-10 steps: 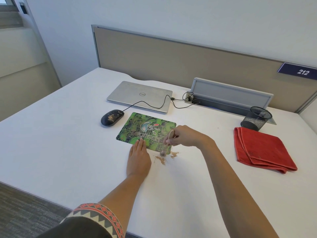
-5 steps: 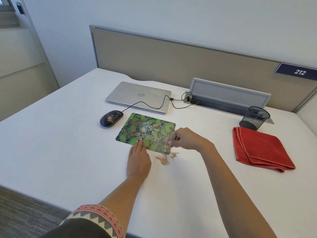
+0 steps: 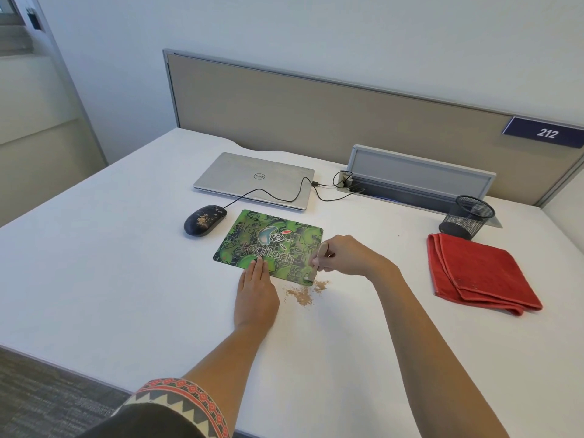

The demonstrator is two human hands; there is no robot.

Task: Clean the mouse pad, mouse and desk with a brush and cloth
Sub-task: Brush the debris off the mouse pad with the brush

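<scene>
Brush (image 3: 320, 251) sits pinched in my right hand (image 3: 344, 256) at the near right corner of the pad (image 3: 268, 238); my left hand (image 3: 256, 295) lies flat, fingers straight, pressing its near edge.

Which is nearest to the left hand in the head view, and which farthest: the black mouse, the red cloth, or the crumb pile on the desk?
From the left hand:
1. crumb pile, just to its right on the desk.
2. mouse, beyond it, left of the mouse pad.
3. red cloth, far off to the right.
</scene>
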